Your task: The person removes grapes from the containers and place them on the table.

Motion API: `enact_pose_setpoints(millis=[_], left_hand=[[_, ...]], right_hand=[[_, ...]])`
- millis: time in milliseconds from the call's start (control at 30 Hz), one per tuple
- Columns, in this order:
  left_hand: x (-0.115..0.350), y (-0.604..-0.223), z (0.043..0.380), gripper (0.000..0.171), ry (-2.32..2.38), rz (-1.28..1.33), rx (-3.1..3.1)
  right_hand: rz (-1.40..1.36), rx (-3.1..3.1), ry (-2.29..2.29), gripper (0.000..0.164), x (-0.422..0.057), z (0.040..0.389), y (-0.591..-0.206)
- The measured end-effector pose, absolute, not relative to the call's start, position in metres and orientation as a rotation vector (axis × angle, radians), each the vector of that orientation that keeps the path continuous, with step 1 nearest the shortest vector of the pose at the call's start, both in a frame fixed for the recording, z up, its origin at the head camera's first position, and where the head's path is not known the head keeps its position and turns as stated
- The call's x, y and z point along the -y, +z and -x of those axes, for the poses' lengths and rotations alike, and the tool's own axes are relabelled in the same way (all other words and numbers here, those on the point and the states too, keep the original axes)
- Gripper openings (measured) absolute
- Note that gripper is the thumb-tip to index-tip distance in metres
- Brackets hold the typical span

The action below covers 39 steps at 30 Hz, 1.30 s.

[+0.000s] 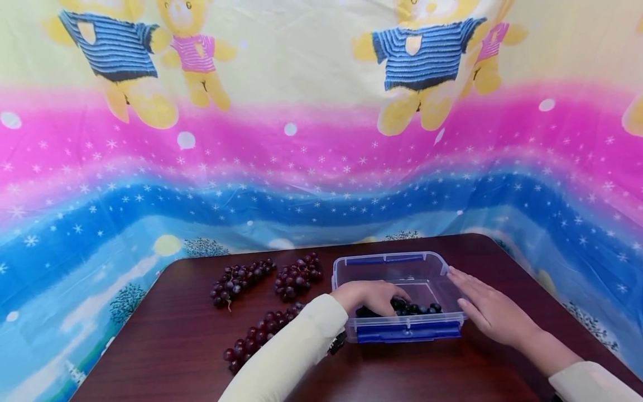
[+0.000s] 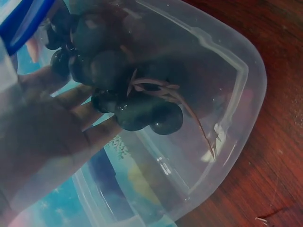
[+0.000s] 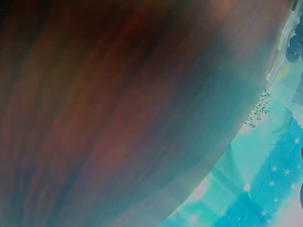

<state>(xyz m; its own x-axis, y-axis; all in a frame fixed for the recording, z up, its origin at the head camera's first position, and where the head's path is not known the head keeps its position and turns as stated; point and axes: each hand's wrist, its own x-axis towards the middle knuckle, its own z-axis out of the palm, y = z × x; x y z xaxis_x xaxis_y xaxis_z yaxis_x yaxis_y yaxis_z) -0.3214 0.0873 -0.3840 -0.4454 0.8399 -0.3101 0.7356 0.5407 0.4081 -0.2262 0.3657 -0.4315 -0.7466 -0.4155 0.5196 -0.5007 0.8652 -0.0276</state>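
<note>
A clear plastic box (image 1: 374,337) with blue clips stands on the table, with no lid over it. My left hand (image 1: 369,295) reaches over its left side and holds a bunch of dark grapes (image 1: 413,309) low inside, near the front wall. Through the clear plastic, the left wrist view shows the fingers against the dark grapes (image 2: 135,113) and a thin brown stem (image 2: 187,106). My right hand (image 1: 494,310) rests at the box's right side, fingers straight along the rim. The right wrist view is mostly blurred tabletop, with a few dark grapes (image 3: 294,47) at its edge.
Two bunches of red grapes, one at the far left (image 1: 241,281) and one beside it (image 1: 297,277), lie left of the box. A third red bunch (image 1: 258,338) lies nearer, partly behind my left sleeve. A printed cloth (image 1: 301,151) hangs behind the dark wood table (image 1: 166,335).
</note>
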Motion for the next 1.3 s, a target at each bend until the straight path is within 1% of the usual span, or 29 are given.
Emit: enact_pose_setpoints(millis=[333, 633, 767, 1033, 1300], left_hand=[[-0.097, -0.384, 0.317, 0.057, 0.271, -1.206, -2.344], [-0.107, -0.391, 0.317, 0.058, 0.24, -1.219, -2.388], [-0.109, -0.392, 0.315, 0.057, 0.228, -1.182, -2.407], [-0.112, -0.393, 0.313, 0.061, 0.221, -1.132, -2.425], [-0.114, -0.393, 0.313, 0.062, 0.211, -1.137, -2.409]], right_hand=[[-0.66, 2.529, 0.237, 0.059, -0.367, 0.226, -0.432], [-0.663, 2.529, 0.241, 0.059, -0.366, 0.225, -0.431], [-0.669, 2.527, 0.241, 0.058, -0.365, 0.225, -0.431], [-0.674, 2.526, 0.244, 0.058, -0.365, 0.225, -0.431], [-0.67, 2.527, 0.248, 0.058, -0.364, 0.225, -0.431]])
